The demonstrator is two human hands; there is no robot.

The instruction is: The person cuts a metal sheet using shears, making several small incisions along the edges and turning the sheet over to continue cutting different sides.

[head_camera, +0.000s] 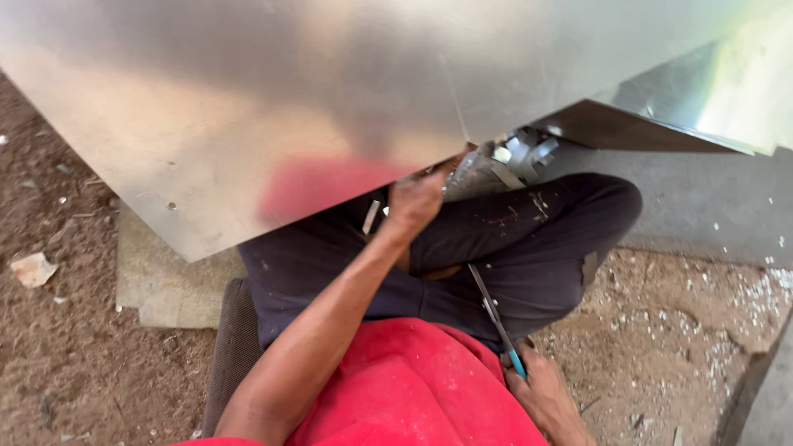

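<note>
A large, shiny sheet of grey galvanised metal [248, 99] fills the upper half of the frame, tilted over the seated person's lap, its lower edge running from the left middle toward the centre. The left hand [415, 201], at centre frame, is closed on that lower edge near a cut; the raw edge against bare skin could slice the fingers if the sheet slips or swings down under its own weight. A second folded piece of bright sheet metal [710, 91] sits in the upper right, and its pointed corner hangs close above the knee.

The long metal snips with a blue handle [496, 318] lie across the dark trousers at lower centre right, gripped by the right hand [541, 396], which is wrapped round the handle; the blades point toward the thigh, so a jerk could jab the leg.

Small curled offcuts of shiny metal [520, 157] cluster just right of the left hand and could scratch it.
</note>
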